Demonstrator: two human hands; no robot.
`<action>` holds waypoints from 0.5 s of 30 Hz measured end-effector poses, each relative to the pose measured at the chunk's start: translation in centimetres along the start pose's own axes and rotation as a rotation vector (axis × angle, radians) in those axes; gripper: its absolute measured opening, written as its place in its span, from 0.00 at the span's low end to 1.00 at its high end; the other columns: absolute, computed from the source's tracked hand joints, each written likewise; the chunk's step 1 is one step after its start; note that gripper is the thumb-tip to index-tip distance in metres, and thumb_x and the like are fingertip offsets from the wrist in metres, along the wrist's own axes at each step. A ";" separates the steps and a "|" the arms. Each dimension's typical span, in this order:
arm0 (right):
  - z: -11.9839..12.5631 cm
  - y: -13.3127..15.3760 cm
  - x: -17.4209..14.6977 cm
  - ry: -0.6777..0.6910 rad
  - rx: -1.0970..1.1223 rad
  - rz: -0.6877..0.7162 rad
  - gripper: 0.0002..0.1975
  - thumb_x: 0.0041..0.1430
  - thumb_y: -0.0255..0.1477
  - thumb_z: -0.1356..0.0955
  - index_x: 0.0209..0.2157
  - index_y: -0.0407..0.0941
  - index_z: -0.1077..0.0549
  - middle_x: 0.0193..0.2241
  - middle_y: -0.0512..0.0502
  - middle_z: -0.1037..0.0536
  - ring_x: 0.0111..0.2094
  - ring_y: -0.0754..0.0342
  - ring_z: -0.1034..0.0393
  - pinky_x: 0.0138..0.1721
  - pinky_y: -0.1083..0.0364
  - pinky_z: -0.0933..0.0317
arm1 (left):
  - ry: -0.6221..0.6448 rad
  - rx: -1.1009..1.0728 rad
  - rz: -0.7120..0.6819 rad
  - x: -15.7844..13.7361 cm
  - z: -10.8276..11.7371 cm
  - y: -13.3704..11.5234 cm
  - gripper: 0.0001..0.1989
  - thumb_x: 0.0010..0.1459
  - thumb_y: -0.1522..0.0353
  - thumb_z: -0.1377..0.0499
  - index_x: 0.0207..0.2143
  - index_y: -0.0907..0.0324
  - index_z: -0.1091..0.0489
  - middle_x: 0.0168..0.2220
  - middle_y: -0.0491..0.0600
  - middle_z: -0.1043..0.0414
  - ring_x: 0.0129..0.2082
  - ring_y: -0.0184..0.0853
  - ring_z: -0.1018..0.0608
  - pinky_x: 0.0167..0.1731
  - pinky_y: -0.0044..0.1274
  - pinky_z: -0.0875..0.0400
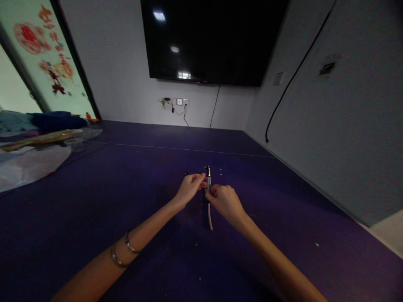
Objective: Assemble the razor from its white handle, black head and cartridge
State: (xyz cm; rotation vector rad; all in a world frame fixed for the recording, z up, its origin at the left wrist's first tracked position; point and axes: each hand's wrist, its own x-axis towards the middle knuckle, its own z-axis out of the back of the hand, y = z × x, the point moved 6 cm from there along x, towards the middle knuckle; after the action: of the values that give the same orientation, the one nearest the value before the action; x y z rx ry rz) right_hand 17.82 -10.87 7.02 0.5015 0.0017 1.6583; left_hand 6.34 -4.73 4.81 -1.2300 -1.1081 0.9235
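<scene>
A slim, upright tool (209,181) stands between my hands near the middle of the head view. Its top is a shiny, hooked metal head, its middle is grey and dark, and a cream, slightly curved tail hangs below. From the left, the fingertips of my left hand (189,187) close on the grey part just under the head. Lower down, my right hand (227,202) pinches the dark part between thumb and fingers. Its exact kind is too small to make out. A small black thing (186,173) shows just behind my left hand, mostly hidden.
Dark purple flooring (141,247) with small white specks spreads around my hands. Plastic sheeting (34,167) and dark blue cloth (58,121) lie at the left. Ahead, a television (214,42) hangs above wall sockets (179,102). A black cable (292,75) runs down the right wall.
</scene>
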 end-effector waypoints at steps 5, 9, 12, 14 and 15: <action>-2.0 -1.7 1.5 0.060 0.137 -0.051 0.16 0.53 0.33 0.36 0.16 0.43 0.28 0.16 0.47 0.27 0.20 0.55 0.31 0.21 0.59 0.51 | -0.118 0.126 0.049 2.5 4.7 -1.1 0.17 0.58 0.64 0.50 0.22 0.63 0.31 0.19 0.51 0.26 0.19 0.31 0.25 0.27 0.24 0.32; -4.3 -1.7 2.0 0.185 0.161 -0.063 0.15 0.50 0.30 0.35 0.13 0.42 0.30 0.12 0.49 0.31 0.17 0.57 0.35 0.19 0.60 0.53 | -0.208 0.142 0.033 3.6 8.1 -1.9 0.16 0.57 0.64 0.51 0.23 0.63 0.31 0.19 0.51 0.27 0.18 0.31 0.26 0.25 0.23 0.33; -5.4 -1.1 2.2 0.236 0.182 -0.054 0.15 0.49 0.30 0.35 0.12 0.42 0.31 0.12 0.48 0.31 0.17 0.57 0.35 0.19 0.60 0.51 | -0.231 0.177 0.015 4.0 9.6 -2.2 0.15 0.55 0.64 0.51 0.23 0.64 0.31 0.20 0.53 0.26 0.19 0.32 0.26 0.24 0.24 0.34; -5.9 -0.6 2.2 0.263 0.199 -0.053 0.15 0.49 0.29 0.36 0.12 0.42 0.32 0.12 0.48 0.31 0.17 0.57 0.34 0.19 0.60 0.49 | -0.234 0.192 0.008 4.1 10.2 -2.3 0.14 0.54 0.65 0.50 0.23 0.63 0.31 0.21 0.53 0.26 0.19 0.33 0.25 0.24 0.23 0.34; -6.1 -0.5 2.3 0.276 0.206 -0.057 0.15 0.49 0.29 0.36 0.11 0.43 0.33 0.12 0.48 0.31 0.17 0.57 0.34 0.20 0.60 0.47 | -0.238 0.198 0.006 4.2 10.4 -2.4 0.14 0.53 0.65 0.50 0.23 0.63 0.31 0.21 0.53 0.26 0.19 0.33 0.25 0.24 0.23 0.35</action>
State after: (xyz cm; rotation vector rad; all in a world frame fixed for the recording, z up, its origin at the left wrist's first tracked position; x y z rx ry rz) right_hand 16.14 -6.90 2.08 0.4185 0.3898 1.6677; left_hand -2.90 1.44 7.74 -0.9800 -1.1682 1.1774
